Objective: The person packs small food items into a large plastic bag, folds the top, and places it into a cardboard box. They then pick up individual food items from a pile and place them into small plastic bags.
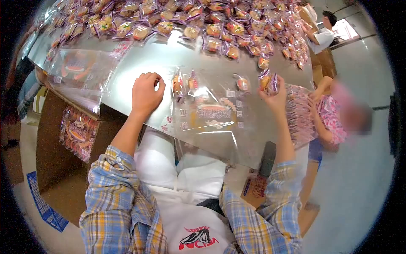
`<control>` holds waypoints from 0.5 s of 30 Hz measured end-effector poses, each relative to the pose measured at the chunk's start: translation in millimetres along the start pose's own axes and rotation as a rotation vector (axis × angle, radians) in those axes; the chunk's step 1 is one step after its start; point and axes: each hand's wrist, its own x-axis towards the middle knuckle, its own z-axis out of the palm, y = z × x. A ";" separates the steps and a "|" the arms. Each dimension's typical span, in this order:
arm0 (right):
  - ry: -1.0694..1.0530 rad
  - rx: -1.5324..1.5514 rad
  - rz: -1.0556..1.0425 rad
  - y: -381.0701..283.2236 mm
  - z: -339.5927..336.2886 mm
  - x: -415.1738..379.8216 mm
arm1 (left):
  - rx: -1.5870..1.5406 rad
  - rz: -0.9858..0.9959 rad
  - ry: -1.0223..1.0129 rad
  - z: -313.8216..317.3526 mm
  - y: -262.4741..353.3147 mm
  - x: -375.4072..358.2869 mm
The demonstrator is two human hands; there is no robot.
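My right hand (274,96) grips two small purple-wrapped pastries (265,81), held upright between thumb and fingers over the metal table's right side. My left hand (148,94) rests over the table with fingers loosely curled and the thumb a little apart from them, nothing visible between. Just right of it lies a clear printed plastic bag (211,112), flat and reaching past the table's front edge. Along the bag's far end sit two wrapped pastries (177,84) near my left hand and another wrapped pastry (242,83) nearer my right.
A large heap of wrapped pastries (165,27) covers the table's far side. More clear bags (80,76) lie at the left. Below them, an open carton (55,156) holds a filled bag (79,132). A person in pink (334,110) works at the right beside stacked packs (298,114).
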 end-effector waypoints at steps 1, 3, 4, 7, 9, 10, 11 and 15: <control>0.027 0.025 0.001 -1.9 2.1 -4.4 | 0.006 0.002 0.004 -0.2 0.2 0.1; 0.111 -0.010 -0.026 -32.4 14.3 -7.6 | 0.009 0.020 0.023 -1.0 1.8 0.3; 0.142 -0.019 -0.005 -45.2 24.0 -4.6 | 0.010 0.026 0.027 0.7 0.1 0.1; 0.084 -0.195 0.155 -44.9 56.0 0.0 | 0.015 0.045 0.016 0.3 -1.5 -2.3; -0.043 -0.322 0.175 -40.4 73.3 -1.8 | 0.036 0.056 0.014 0.8 -0.9 -1.5; -0.048 -0.326 0.165 -44.6 77.7 -3.6 | 0.052 0.051 0.015 4.0 -3.8 -1.5; -0.057 -0.332 0.151 -49.8 81.0 -6.2 | 0.048 0.059 0.022 3.7 -3.3 -0.2; -0.163 -0.421 0.300 -58.1 81.6 9.9 | 0.061 0.086 0.021 3.8 -1.7 0.3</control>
